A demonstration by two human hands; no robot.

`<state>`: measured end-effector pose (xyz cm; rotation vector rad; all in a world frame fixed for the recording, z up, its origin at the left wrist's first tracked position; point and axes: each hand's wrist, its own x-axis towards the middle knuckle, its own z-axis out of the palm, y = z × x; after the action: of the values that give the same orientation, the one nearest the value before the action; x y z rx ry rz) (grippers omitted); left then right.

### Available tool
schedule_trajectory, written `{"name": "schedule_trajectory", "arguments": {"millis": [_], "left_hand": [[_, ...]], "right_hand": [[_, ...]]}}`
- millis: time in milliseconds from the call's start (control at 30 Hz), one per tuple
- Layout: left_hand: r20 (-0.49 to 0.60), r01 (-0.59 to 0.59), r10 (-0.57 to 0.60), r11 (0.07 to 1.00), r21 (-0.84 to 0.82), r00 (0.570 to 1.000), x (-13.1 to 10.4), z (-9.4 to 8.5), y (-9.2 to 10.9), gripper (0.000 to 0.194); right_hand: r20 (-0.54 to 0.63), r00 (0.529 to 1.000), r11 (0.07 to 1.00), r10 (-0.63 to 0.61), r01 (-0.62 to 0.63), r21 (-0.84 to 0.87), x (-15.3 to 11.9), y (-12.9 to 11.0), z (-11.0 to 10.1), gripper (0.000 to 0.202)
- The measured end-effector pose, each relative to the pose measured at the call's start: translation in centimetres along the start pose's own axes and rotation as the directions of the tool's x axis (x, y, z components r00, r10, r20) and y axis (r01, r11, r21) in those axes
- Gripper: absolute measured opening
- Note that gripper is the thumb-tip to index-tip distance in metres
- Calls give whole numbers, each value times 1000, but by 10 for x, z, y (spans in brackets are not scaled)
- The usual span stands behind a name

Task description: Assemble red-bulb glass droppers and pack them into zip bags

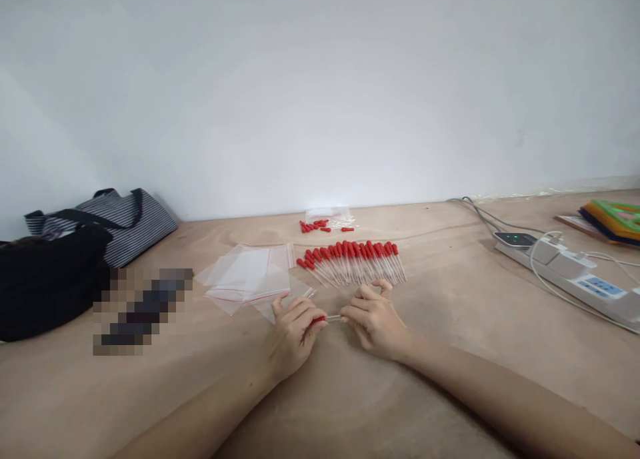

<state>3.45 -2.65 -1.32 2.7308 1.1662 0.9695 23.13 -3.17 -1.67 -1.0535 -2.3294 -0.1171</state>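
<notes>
Between my two hands a dropper pipette (333, 318) lies level, just above or on the table. My left hand (296, 330) is closed on its red rubber bulb (319, 320). The clear tube's other end is pinched by the fingers of my right hand (373, 320). Beyond the hands, a row of droppers with red bulbs (355, 250) lies side by side, tubes toward me. Loose red bulbs (310, 226) lie farther back, beside thin clear tubes (343, 223). Left of the row, clear zip bags (247, 276) with red seal lines are spread in an overlapping pile.
A striped bag (145, 222) and a black cloth item (50, 282) sit at the left, near a pixelated dark object (147, 309). On the right are a power strip (575, 272) with white cables, a small black device (515, 238) and colourful flat pieces (615, 219). A white wall (320, 99) closes the back.
</notes>
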Motion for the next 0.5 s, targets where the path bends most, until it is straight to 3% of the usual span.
{"name": "schedule_trajectory", "arguments": {"millis": [500], "left_hand": [[-1, -35, 35, 999, -16, 999, 1, 0, 2, 17]], "right_hand": [[263, 945, 921, 194, -267, 283, 9, -10, -3, 27]]}}
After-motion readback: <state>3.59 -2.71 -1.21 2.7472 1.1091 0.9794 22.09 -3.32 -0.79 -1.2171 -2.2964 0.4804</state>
